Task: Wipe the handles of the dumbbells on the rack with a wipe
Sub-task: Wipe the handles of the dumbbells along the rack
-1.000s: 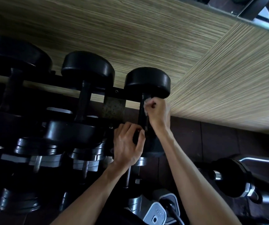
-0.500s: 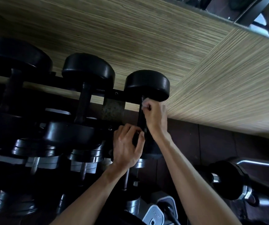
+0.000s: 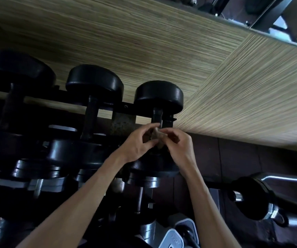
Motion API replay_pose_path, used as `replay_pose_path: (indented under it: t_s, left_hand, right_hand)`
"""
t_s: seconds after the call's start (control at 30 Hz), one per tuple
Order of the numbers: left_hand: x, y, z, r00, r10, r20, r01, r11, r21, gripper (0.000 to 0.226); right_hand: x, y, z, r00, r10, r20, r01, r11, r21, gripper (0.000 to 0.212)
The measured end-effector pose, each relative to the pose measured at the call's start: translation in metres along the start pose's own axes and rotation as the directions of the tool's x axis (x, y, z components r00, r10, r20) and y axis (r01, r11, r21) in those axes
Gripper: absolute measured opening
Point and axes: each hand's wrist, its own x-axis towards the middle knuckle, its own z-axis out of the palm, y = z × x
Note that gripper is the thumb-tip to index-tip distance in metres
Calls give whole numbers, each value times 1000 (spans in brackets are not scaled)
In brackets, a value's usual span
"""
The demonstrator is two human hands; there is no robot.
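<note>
Three black dumbbells lie across the top rail of the rack. The rightmost dumbbell has a dark handle running down toward me. Just in front of that handle, my left hand and my right hand meet, and both pinch a small crumpled wipe between their fingertips. The wipe looks brownish in the dim light and is off the handle. The middle dumbbell and the left dumbbell stand untouched to the left.
Lower rack tiers hold more black and chrome dumbbells. A striped wood-look wall rises behind the rack. A dumbbell with a chrome handle lies on the dark floor at right. A grey device sits low in the middle.
My right hand came down off the rightmost dumbbell's handle with the wipe. My left hand let go of the dumbbell and rose to meet it; both now pinch the wipe.
</note>
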Motion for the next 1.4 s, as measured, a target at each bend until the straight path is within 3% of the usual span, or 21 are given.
replay_pose_path:
  t_s: [0.07, 0.13, 0.2, 0.27, 0.33, 0.47, 0.63, 0.7, 0.87, 1.03, 1.17, 1.23, 1.33, 1.4]
  left_hand:
    - [4, 2, -1, 999, -37, 36, 40, 997, -72, 37]
    - [9, -4, 1, 996, -80, -24, 77, 991, -112, 22]
    - [13, -10, 0, 965, -139, -223, 128, 990, -64, 12]
    - [16, -13, -2, 863, -165, -478, 196, 980, 16, 8]
    - [21, -8, -5, 792, -176, -584, 226, 974, 13, 14]
    - [55, -9, 8, 832, -257, -492, 295, 955, 1, 19]
    - [77, -16, 13, 851, -413, -324, 270, 874, -404, 27]
    - [75, -19, 11, 865, -425, -265, 269, 841, -470, 25]
    - [73, -29, 13, 868, -344, -358, 274, 933, -233, 27]
    - [90, 0, 18, 784, -304, -542, 324, 944, -62, 31]
    - [58, -3, 22, 856, -130, -501, 198, 977, 85, 24]
    - [52, -2, 24, 867, -75, -492, 137, 986, 92, 15]
    - [66, 1, 23, 806, -77, -587, 157, 984, 87, 15]
    - [76, 6, 22, 764, -120, -634, 146, 989, -11, 13]
  right_hand:
    - [-1, 7, -1, 1000, -4, -9, 4, 1000, 12, 10]
    - [-3, 18, 2, 998, -25, -64, 24, 999, -23, 13]
    - [-7, 26, 7, 985, -55, -166, 43, 996, -78, 15]
    - [-11, 29, 13, 969, -72, -238, 46, 993, -113, 17]
    - [-12, 31, 19, 962, -85, -260, 53, 990, -128, 18]
    - [-11, 32, 21, 959, -78, -273, 43, 990, -132, 17]
    - [-13, 32, 22, 950, -65, -306, 36, 994, -99, 19]
    - [-12, 32, 22, 943, -71, -324, 38, 994, -106, 19]
    - [-13, 32, 22, 939, -76, -336, 47, 995, -93, 18]
    - [-13, 33, 24, 937, -58, -345, 30, 996, -85, 19]
    - [-14, 31, 24, 931, -72, -358, 45, 996, -81, 17]
    - [-13, 30, 23, 931, -74, -358, 46, 995, -86, 17]
    - [-14, 31, 23, 933, -66, -353, 38, 996, -84, 17]
    - [-14, 32, 23, 937, -50, -346, 23, 997, -79, 17]
